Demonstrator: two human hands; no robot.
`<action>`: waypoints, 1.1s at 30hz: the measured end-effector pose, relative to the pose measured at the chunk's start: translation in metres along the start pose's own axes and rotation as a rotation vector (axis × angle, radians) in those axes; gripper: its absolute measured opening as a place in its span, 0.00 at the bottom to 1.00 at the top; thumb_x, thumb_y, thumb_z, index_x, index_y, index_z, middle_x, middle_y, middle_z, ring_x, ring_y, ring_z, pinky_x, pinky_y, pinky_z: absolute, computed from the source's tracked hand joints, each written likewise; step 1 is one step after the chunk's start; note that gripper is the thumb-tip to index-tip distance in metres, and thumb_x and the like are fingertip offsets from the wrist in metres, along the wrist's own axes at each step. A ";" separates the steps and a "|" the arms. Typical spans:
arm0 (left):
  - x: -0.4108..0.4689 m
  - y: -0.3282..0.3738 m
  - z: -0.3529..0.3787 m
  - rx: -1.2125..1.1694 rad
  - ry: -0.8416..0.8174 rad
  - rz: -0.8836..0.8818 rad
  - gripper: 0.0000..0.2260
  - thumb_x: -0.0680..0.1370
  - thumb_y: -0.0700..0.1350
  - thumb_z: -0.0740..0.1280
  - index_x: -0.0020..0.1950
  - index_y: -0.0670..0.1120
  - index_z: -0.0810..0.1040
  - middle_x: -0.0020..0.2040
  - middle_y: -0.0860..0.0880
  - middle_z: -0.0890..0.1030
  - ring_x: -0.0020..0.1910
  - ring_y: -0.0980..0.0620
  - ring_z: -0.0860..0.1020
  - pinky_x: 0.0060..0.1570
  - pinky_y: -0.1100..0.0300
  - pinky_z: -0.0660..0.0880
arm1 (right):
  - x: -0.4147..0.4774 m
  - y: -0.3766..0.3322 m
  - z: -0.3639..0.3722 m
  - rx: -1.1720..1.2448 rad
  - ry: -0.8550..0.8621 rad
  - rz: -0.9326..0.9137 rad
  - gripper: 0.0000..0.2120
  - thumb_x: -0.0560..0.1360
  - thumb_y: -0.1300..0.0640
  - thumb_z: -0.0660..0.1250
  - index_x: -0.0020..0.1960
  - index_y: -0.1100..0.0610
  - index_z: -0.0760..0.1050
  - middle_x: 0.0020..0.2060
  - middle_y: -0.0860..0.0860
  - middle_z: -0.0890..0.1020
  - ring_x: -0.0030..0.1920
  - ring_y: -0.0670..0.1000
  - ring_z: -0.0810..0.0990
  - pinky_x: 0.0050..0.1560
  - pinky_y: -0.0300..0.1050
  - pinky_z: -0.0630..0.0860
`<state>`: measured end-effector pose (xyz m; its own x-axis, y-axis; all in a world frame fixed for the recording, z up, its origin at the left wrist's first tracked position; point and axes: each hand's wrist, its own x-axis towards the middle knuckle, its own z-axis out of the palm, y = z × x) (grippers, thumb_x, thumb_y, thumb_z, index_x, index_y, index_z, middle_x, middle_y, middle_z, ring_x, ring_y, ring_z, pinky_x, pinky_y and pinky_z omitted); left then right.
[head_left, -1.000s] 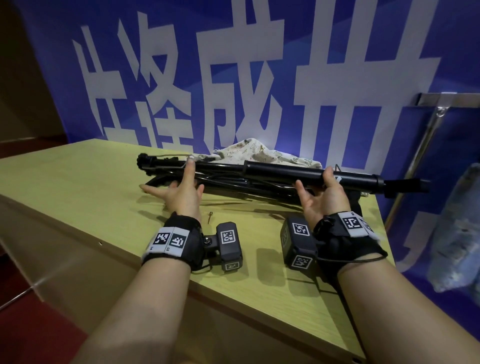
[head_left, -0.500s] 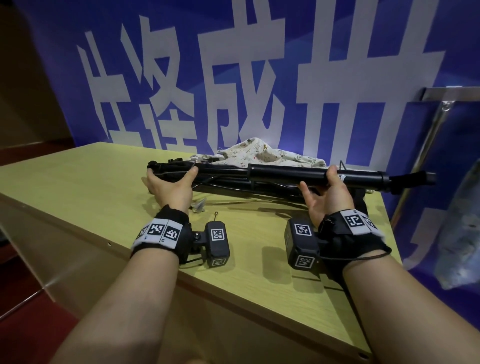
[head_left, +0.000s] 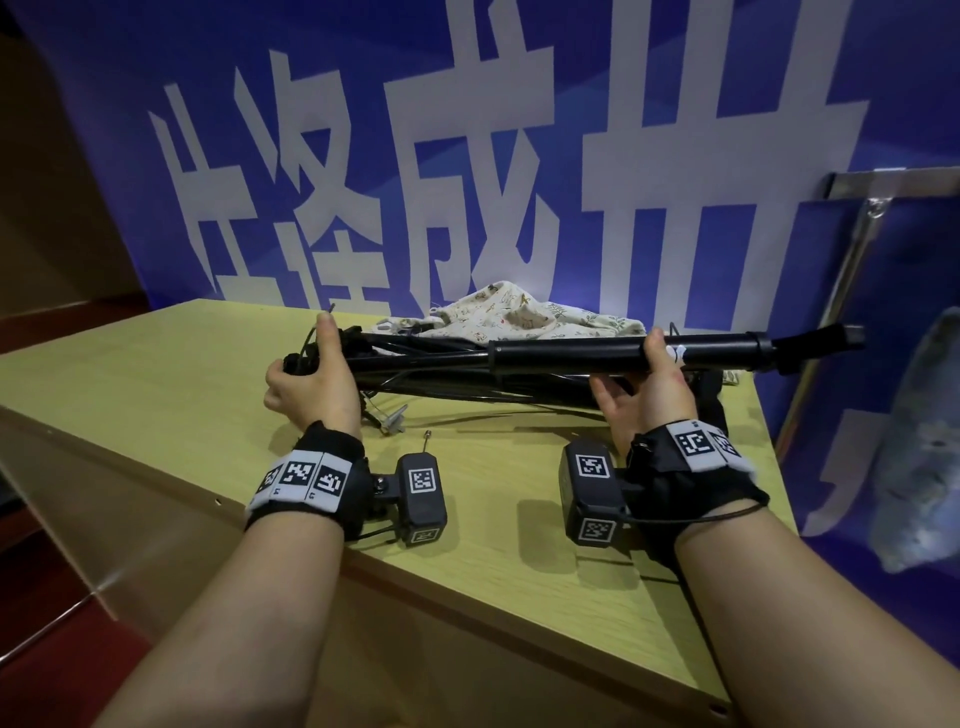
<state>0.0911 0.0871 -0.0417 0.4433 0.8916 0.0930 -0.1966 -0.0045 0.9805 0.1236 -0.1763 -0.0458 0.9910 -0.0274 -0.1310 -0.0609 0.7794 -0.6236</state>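
A folded black stand (head_left: 566, 356) with a thick tube and thin rods lies across the back of the wooden table (head_left: 156, 374), lifted a little off it. My left hand (head_left: 311, 384) grips the thin-rod end at the left, thumb up over the rods. My right hand (head_left: 649, 395) holds the thick black tube from below, thumb over its top. Both wrists wear black straps with printed markers and small black boxes.
A patterned cloth (head_left: 519, 314) lies bunched behind the stand against a blue banner with large white characters (head_left: 467, 156). A metal frame (head_left: 841, 291) rises at the table's right edge. A small screw (head_left: 427, 435) and a small metal piece (head_left: 392, 418) lie near my left wrist.
My left hand went from resting flat with a finger on the rods to gripping the left end. The stand has risen slightly off the table.
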 end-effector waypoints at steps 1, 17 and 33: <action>0.001 0.001 0.000 -0.011 0.008 -0.011 0.39 0.73 0.68 0.66 0.75 0.45 0.61 0.73 0.46 0.60 0.64 0.48 0.70 0.53 0.61 0.69 | 0.000 0.000 0.001 0.017 -0.003 0.006 0.17 0.77 0.49 0.65 0.63 0.55 0.68 0.52 0.54 0.77 0.51 0.56 0.78 0.51 0.50 0.78; -0.032 0.011 0.015 -0.115 -0.163 -0.037 0.29 0.75 0.65 0.65 0.67 0.48 0.66 0.56 0.52 0.72 0.54 0.52 0.72 0.53 0.58 0.68 | -0.003 0.005 0.003 0.034 -0.062 0.038 0.12 0.75 0.50 0.69 0.54 0.54 0.73 0.56 0.56 0.79 0.50 0.57 0.80 0.49 0.51 0.78; -0.041 0.006 0.021 0.373 -0.452 0.317 0.32 0.71 0.56 0.75 0.72 0.55 0.68 0.72 0.46 0.61 0.71 0.45 0.61 0.68 0.51 0.64 | 0.001 0.004 -0.001 0.027 -0.014 0.037 0.24 0.73 0.49 0.71 0.65 0.56 0.69 0.57 0.57 0.79 0.48 0.56 0.82 0.46 0.50 0.80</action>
<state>0.0900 0.0406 -0.0357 0.7526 0.5443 0.3706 -0.0981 -0.4638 0.8805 0.1238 -0.1738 -0.0494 0.9897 0.0104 -0.1427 -0.0945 0.7963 -0.5975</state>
